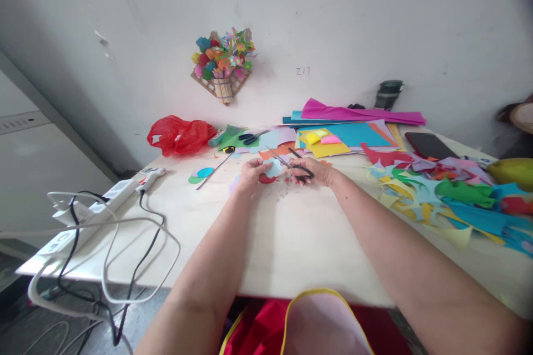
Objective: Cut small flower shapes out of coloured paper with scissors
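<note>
Between the fingers of my left hand (252,173) is a small light blue paper piece (273,167). My right hand (312,171) grips black-handled scissors (302,171), whose blades point up and left, beside the paper. A red paper piece (267,179) lies under the blue one. Tiny paper scraps (283,191) are scattered on the table just below my hands. Left of my hands lie a blue paper circle (205,172) and a green one (194,179), with a thin dark strip beside them.
Behind my hands are a second pair of scissors (249,138), coloured sheets (360,136) and a red plastic bag (179,136). Paper offcuts (462,191) and a phone (430,145) lie at the right. A power strip (97,213) with cables occupies the left edge.
</note>
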